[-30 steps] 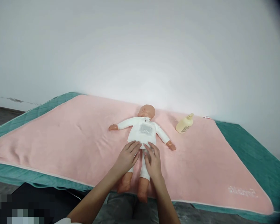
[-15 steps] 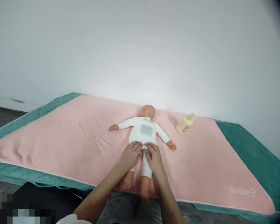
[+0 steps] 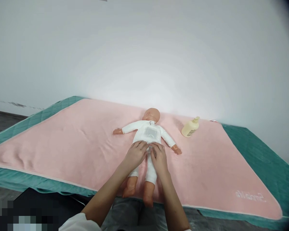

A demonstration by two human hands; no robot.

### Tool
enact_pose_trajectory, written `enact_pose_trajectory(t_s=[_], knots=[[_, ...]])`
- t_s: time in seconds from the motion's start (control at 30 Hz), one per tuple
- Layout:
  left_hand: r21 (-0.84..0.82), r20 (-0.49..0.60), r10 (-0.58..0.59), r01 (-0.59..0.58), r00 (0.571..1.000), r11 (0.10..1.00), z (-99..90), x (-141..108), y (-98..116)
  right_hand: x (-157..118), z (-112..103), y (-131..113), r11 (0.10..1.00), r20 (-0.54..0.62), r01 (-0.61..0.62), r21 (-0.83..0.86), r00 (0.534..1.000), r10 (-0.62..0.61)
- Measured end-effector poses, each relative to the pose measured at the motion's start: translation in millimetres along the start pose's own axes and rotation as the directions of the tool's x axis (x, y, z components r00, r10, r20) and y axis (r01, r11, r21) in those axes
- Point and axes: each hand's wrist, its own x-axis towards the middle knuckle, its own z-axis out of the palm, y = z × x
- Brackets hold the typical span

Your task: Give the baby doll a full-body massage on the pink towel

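Note:
A baby doll with a white cloth body lies face down on a pink blanket, its head toward the wall and its feet at the near edge. On the doll's lower back rests my left hand, fingers bent and close together. My right hand lies beside it on the same spot, fingers curled inward, the two hands nearly touching. The fingertips press on the white cloth; whether they pinch any of it cannot be made out. A grey rectangular patch shows on the doll's back above my fingers.
To the doll's right lies a pale yellow pump bottle, tilted on the blanket. A green quilted cover shows around the blanket's edges. A white wall rises behind. Something black is at the lower left.
Both hands have moved slightly up the doll's back, away from me, and their fingers are a little more curled. The doll's legs have shifted slightly.

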Motion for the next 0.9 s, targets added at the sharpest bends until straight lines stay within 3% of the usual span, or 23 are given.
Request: enact_pose_trajectory(t_s=[0.5,0.73,0.9], knots=[[-0.213,0.029,-0.04,0.045,0.999,0.976,8.3,2,-13,1,9,6,0.998,0.039,-0.061,0.017,0.997,0.061],[-0.129,0.042,-0.08,0.085,0.996,0.988,13.4,0,-4,-1,13,7,0.998,0.031,-0.058,-0.009,0.998,0.058],[-0.079,-0.01,-0.086,0.085,0.996,0.993,9.5,0,1,-3,8,4,1.0,0.022,0.002,0.017,1.0,-0.002]])
